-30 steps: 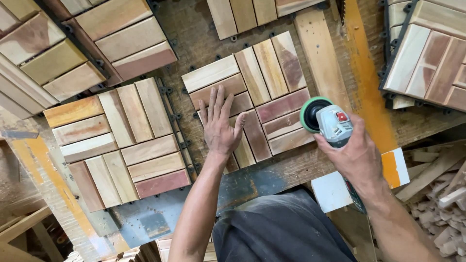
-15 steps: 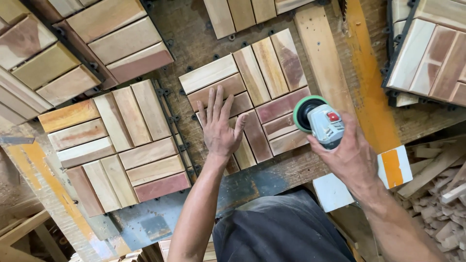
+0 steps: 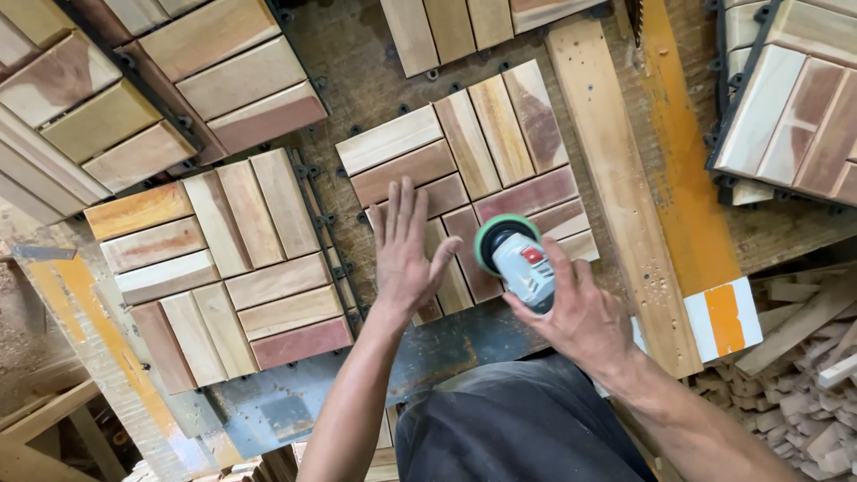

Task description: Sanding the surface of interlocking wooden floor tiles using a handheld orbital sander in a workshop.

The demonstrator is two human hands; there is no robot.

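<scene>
Under the left hand (image 3: 406, 259), spread flat, lies the wooden deck tile (image 3: 464, 183); right hand (image 3: 580, 312) grips the sander (image 3: 516, 257), sanding apparently underway.

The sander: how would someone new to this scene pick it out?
On the wooden workbench, find the square slat tile under the flat left hand. The sander sits on its lower right, gripped by the right hand; nothing else there is grey with a green rim.
</scene>
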